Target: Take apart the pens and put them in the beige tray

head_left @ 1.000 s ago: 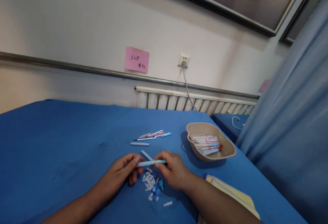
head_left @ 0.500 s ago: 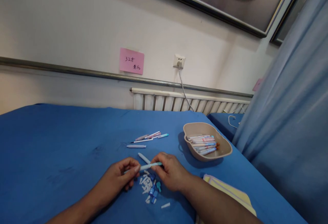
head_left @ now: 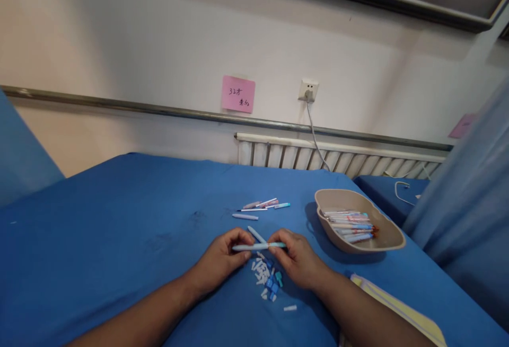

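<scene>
Both of my hands pinch one pale blue pen (head_left: 258,246) held level just above the blue cloth. My left hand (head_left: 222,258) grips its left end and my right hand (head_left: 299,258) grips its right end. Under the pen lies a small heap of white and blue pen parts (head_left: 266,279). Another pale pen barrel (head_left: 254,232) lies just behind my fingers.
A blue-covered table (head_left: 119,230) fills the foreground. A beige tray (head_left: 360,227) with several pens sits at the right. Loose pens (head_left: 264,206) lie further back. A yellow pouch (head_left: 401,312) is at the lower right, a blue curtain (head_left: 469,204) beyond it.
The camera has swung left, so everything sits further right in view. My hands keep the same grip on the pen.
</scene>
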The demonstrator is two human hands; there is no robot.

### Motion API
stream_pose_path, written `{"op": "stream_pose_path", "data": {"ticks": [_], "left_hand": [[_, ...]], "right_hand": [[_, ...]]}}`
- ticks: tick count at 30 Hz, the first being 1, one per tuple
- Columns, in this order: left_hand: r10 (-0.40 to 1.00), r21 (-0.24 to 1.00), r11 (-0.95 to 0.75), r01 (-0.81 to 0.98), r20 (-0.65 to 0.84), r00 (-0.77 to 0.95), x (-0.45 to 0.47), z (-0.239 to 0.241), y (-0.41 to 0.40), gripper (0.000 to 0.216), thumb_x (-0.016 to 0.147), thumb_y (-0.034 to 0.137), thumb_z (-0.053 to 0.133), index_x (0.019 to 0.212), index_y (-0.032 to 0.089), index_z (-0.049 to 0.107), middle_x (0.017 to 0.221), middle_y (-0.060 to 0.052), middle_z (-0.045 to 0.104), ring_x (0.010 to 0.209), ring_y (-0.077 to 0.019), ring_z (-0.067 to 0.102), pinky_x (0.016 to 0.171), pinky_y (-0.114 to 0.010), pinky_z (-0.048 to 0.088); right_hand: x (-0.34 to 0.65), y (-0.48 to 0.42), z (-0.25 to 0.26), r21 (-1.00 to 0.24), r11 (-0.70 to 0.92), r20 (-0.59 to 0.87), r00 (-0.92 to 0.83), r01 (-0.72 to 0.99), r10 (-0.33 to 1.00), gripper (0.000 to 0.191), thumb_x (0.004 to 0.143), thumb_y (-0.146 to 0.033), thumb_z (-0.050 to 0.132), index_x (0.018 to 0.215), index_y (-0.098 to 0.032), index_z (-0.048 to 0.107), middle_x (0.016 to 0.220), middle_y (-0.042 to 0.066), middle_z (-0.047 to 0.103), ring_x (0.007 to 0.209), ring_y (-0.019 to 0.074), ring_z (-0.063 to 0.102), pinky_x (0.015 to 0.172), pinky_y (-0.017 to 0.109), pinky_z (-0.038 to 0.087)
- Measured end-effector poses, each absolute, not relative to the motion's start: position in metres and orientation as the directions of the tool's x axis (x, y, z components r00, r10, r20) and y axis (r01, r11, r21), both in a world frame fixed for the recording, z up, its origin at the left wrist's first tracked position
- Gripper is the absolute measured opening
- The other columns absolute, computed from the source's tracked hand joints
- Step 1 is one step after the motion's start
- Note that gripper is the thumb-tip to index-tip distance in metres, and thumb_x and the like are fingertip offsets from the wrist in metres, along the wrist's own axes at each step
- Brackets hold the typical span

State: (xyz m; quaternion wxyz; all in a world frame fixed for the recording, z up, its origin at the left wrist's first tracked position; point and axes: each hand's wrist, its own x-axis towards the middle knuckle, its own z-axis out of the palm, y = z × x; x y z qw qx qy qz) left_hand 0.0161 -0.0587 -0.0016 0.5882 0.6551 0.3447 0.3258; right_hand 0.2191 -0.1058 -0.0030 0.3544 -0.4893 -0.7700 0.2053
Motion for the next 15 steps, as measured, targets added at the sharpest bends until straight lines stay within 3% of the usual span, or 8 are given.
{"op": "stream_pose_path", "data": {"ticks": [3, 7, 10, 15], "left_hand": [[0.838, 0.997, -0.004, 0.081, -0.041, 0.544, 0.0172, 0.0, -0.0606, 0.038, 0.072, 0.039, 0.065, 0.102, 0.019, 0.052, 0.087, -0.002, 0.061, 0.07, -0.0134, 0.058, 0.057, -0.023, 0.045], [0.811, 0.982, 0.054, 0.18, -0.149, 0.566, 0.0186, -0.0009, -0.0614, 0.032, 0.077, 0.046, 0.057, 0.081, 0.014, 0.055, 0.065, 0.001, 0.058, 0.053, -0.01, 0.052, 0.05, -0.022, 0.041], [0.823, 0.989, 0.028, 0.146, -0.105, 0.558, 0.0179, -0.0019, -0.06, 0.029, 0.069, 0.038, 0.068, 0.081, 0.015, 0.055, 0.067, 0.003, 0.057, 0.055, -0.0088, 0.051, 0.053, -0.021, 0.042], [0.859, 0.994, 0.028, 0.101, -0.076, 0.506, 0.0161, -0.0025, -0.0566, 0.03, 0.067, 0.037, 0.069, 0.081, 0.015, 0.053, 0.065, 0.005, 0.053, 0.052, -0.0084, 0.05, 0.052, -0.022, 0.041]], "right_hand": [[0.2187, -0.1059, -0.0029, -0.666, 0.435, 0.343, -0.269, 0.606, 0.9, 0.008, 0.086, -0.019, 0.048, 0.088, -0.019, 0.056, 0.079, 0.0, 0.059, 0.074, 0.0128, 0.054, 0.067, 0.023, 0.039], [0.2183, -0.1066, -0.0028, -0.663, 0.434, 0.336, -0.276, 0.611, 0.901, 0.008, 0.085, -0.019, 0.049, 0.088, -0.019, 0.057, 0.078, 0.0, 0.059, 0.073, 0.013, 0.054, 0.066, 0.023, 0.039], [0.2181, -0.1085, -0.0011, -0.69, 0.433, 0.332, -0.277, 0.581, 0.902, 0.009, 0.085, -0.018, 0.048, 0.091, -0.02, 0.055, 0.08, 0.0, 0.059, 0.073, 0.013, 0.054, 0.067, 0.023, 0.04], [0.2192, -0.1098, 0.0, -0.748, 0.412, 0.322, -0.259, 0.521, 0.911, 0.013, 0.084, -0.017, 0.046, 0.096, -0.02, 0.048, 0.079, 0.0, 0.058, 0.069, 0.0124, 0.052, 0.064, 0.022, 0.041]]}}
